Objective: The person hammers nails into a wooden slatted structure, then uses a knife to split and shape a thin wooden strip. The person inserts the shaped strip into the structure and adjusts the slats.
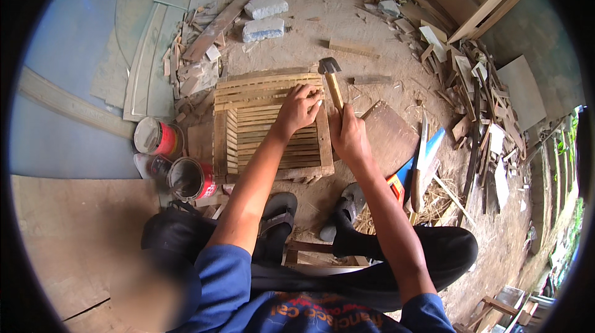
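Observation:
A slatted wooden crate (325,141) lies on the ground in front of my feet, with thin strips of wood across its top and inside. My left hand (300,108) rests at the crate's far right part, thumb and fingers pinched together close to the end of a slat. Whatever is between those fingertips is too small to make out. My right hand (349,133) is closed round the wooden handle of a hammer (334,90). The hammer's dark head stands raised beside the crate's far right corner, apart from the left fingers.
Two red paint cans (189,179) stand left of the crate. On the right lie a brown board (385,131), a long blade with a wooden handle (423,153) and a blue saw-like tool (434,142). Concrete blocks (263,30) lie beyond; scrap wood (462,79) is heaped far right.

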`<state>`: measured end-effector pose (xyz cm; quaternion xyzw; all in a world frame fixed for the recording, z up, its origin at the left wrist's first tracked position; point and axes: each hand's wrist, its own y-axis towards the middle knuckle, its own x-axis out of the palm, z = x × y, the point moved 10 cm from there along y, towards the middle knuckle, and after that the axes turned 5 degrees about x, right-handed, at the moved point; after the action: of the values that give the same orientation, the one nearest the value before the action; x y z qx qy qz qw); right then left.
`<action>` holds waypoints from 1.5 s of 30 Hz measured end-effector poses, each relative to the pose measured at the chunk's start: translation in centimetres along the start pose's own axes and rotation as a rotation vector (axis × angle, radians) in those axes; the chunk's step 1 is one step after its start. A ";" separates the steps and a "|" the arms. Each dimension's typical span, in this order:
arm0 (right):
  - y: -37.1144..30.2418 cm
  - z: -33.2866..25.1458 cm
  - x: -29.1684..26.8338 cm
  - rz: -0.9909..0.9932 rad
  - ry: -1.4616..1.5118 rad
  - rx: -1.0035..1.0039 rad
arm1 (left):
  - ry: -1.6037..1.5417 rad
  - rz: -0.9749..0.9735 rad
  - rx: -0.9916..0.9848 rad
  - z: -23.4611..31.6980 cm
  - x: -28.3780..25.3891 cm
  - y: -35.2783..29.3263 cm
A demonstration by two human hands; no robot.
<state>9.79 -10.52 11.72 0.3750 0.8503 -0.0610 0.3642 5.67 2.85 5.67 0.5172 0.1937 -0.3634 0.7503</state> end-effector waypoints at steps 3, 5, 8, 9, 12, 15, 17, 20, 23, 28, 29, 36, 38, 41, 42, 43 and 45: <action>-0.4 1.0 0.6 -0.043 -0.115 0.043 | 0.022 0.022 0.030 0.5 -0.3 0.0; 0.0 1.6 0.4 -0.035 -0.103 0.038 | 0.021 0.021 0.032 1.0 -0.3 0.2; -0.3 1.1 0.6 -0.021 0.018 0.029 | 0.007 -0.004 -0.015 -0.2 -0.1 -0.5; -0.3 1.6 0.8 -0.033 -0.019 0.054 | -0.002 -0.019 -0.017 -0.2 0.1 -0.1; -0.5 1.8 0.7 -0.029 -0.028 0.031 | 0.036 0.042 0.053 1.0 -0.5 0.0; -0.6 0.7 0.3 0.002 0.067 0.003 | -0.010 0.019 0.013 0.4 -0.4 0.1; -1.0 1.3 0.7 0.011 0.057 0.007 | -0.020 -0.024 -0.011 0.4 -0.1 0.0; -0.7 2.1 0.5 0.038 0.001 -0.015 | 0.016 0.018 0.040 1.1 -0.5 0.3; -0.8 1.0 0.3 0.040 0.048 -0.012 | -0.006 -0.003 -0.004 0.4 -0.4 -0.2; -0.8 2.3 1.6 -0.037 -0.078 -0.025 | 0.062 0.036 0.020 0.8 -0.6 0.0; -1.0 2.4 1.3 -0.012 -0.039 -0.015 | -0.018 0.025 0.015 0.8 -0.4 0.2; -2.3 3.4 1.9 0.026 0.043 0.073 | 0.060 0.012 0.004 0.4 0.0 -0.1; -2.6 4.1 1.9 0.014 0.067 0.104 | -0.026 0.022 -0.039 0.1 0.1 0.0; -2.6 3.9 1.7 -0.005 0.110 0.156 | -0.125 0.008 -0.076 -1.2 -0.2 0.4; -2.6 3.6 1.4 -0.003 0.109 0.157 | -0.157 -0.002 -0.086 -1.5 -0.2 0.4; -2.5 3.5 1.3 -0.001 0.109 0.158 | -0.218 -0.003 -0.112 -1.9 -0.2 0.4; -2.2 3.0 1.0 0.018 0.123 0.086 | -0.235 -0.009 -0.153 -2.4 -0.2 0.3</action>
<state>9.56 -12.66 8.52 0.4012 0.8642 -0.0709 0.2952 5.94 5.23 5.06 0.4113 0.1340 -0.4089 0.8036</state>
